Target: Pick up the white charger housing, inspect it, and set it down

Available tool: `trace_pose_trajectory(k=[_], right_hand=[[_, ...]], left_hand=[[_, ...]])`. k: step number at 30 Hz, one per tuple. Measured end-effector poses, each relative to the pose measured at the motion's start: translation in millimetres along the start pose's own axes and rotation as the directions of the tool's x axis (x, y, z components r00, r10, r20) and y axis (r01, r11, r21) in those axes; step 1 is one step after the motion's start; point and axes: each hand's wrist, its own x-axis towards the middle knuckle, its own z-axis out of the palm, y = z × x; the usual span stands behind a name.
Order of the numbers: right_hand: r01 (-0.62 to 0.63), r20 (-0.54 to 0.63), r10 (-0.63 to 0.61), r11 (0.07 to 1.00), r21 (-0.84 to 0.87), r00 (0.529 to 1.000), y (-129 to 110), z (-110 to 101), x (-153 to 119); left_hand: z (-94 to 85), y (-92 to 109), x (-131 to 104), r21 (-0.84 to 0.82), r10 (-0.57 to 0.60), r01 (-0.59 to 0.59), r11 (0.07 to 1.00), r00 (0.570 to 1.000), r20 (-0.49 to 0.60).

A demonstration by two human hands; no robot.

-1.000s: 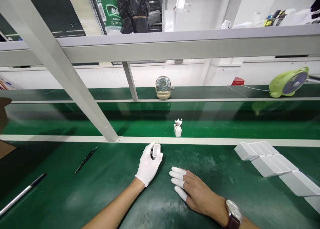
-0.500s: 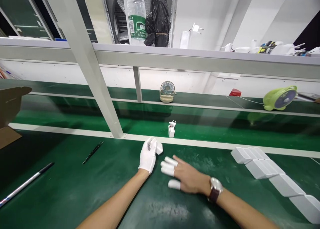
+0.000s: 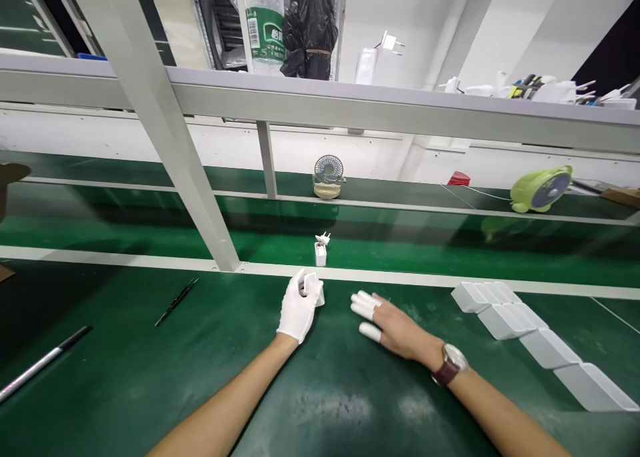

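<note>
My left hand (image 3: 299,308), in a white glove, is closed around a small white plastic case (image 3: 313,288) near the pale strip. To its right, my right hand (image 3: 393,325) hovers low over the green surface, its fingers apart and holding nothing; white covers sit on several fingertips, and a watch is on the wrist. A white plug piece with two prongs (image 3: 323,239) rests on an open white housing (image 3: 321,254) on the green belt beyond the strip. Several white cases (image 3: 550,348) lie in a slanting row at the right.
A slanted metal post (image 3: 167,137) meets the strip left of my hands. Tweezers (image 3: 176,302) and a pen-like rod (image 3: 45,365) lie at the left. Behind the belt stand a small fan (image 3: 329,170) and a green fan (image 3: 540,190).
My right hand has moved right, away from my left hand. The white housing with the plug piece has shifted left along the belt relative to the post. The whole view has shifted slightly.
</note>
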Motion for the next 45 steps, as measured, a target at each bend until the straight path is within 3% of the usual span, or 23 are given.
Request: trace_pose_trajectory(k=[3, 5, 11, 15, 22, 28, 33, 37, 45], right_hand=[[-0.173, -0.144, 0.164, 0.984, -0.050, 0.976, 30, 1, -5], [-0.204, -0.178, 0.192, 0.977, -0.054, 0.965, 36, 2, -9], [-0.096, -0.172, 0.089, 0.995, -0.034, 0.981, -2, 3, -19], [-0.049, -0.169, 0.043, 0.998, -0.032, 0.985, -14, 6, -22], [0.033, -0.162, -0.044, 0.997, -0.070, 0.986, -20, 16, -22], [0.008, -0.184, -0.007, 1.000, 0.004, 0.983, -20, 18, -23], [0.003, -0.173, -0.001, 1.000, 0.012, 0.985, -19, 19, -25], [0.002, -0.166, 0.001, 1.000, 0.021, 0.986, -18, 20, -27], [-0.003, -0.167, 0.004, 1.000, 0.006, 0.986, -16, 24, -28]], left_hand=[[1.5, 6, -6, 0.125, -0.009, -0.004, 0.992, 0.995, 0.098], [2.0, 9, -9, 0.186, 0.001, -0.028, 0.982, 0.989, 0.145], [2.4, 13, -11, 0.256, -0.030, -0.013, 0.967, 0.986, 0.164], [2.6, 12, -10, 0.295, -0.029, -0.023, 0.955, 0.985, 0.169], [3.2, 12, -9, 0.329, 0.014, -0.082, 0.941, 0.979, 0.203], [3.4, 16, -13, 0.345, -0.049, -0.009, 0.939, 0.986, 0.160], [-2.3, 15, -11, 0.314, 0.070, -0.151, 0.937, 0.965, 0.254], [-1.3, 15, -10, 0.423, 0.029, -0.144, 0.895, 0.963, 0.267], [3.1, 19, -7, 0.422, 0.006, -0.128, 0.897, 0.960, 0.278]])
